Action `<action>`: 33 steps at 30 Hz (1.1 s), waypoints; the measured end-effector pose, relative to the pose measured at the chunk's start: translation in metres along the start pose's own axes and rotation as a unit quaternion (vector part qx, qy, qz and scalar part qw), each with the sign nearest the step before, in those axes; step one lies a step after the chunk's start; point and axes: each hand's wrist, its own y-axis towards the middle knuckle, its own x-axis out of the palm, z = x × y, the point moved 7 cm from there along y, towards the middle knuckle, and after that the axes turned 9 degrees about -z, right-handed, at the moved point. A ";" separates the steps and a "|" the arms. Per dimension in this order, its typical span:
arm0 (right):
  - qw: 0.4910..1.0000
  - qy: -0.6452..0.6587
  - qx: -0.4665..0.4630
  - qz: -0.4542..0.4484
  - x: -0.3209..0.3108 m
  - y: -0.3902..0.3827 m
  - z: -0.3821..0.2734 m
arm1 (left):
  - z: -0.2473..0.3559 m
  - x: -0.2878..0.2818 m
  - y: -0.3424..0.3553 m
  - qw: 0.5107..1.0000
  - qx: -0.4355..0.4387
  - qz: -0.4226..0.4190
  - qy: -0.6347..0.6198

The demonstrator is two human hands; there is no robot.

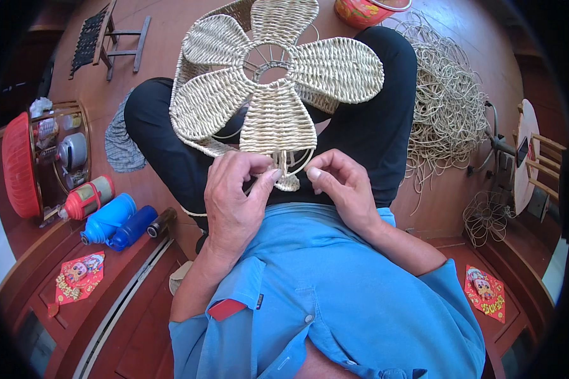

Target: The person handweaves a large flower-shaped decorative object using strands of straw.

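Note:
A flower-shaped piece woven from pale straw cord (278, 123) rests over my lap, with broad petals around an open wire ring (267, 64). Below its nearest petal, a short wrapped stem (284, 163) ends in a small woven tip (287, 183). My left hand (237, 196) is closed at the left of this stem, thumb and forefinger pinching beside the straw cord there. On the other side my right hand (344, 189) has thumb and fingers bent together near a thin curved loop (310, 161). What the right fingertips hold, if anything, is too small to make out.
A large tangled heap of straw cord (446, 101) lies on the floor at right, near a wire flower frame (487, 218). At left are a red basket (22, 167), vacuum flasks (107, 218) and a small stool (107, 41). A red basin (367, 12) stands ahead.

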 end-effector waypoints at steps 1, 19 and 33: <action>1.000 0.001 -0.001 0.001 -0.003 0.002 0.005 | -0.001 -0.001 0.000 0.999 -0.035 0.006 -0.002; 0.941 0.238 0.164 -0.176 0.022 0.037 0.031 | 0.020 0.009 -0.001 0.969 0.135 -0.090 0.185; 0.957 0.199 0.151 -0.146 0.018 0.018 0.028 | 0.015 -0.001 0.008 0.983 0.107 -0.122 0.088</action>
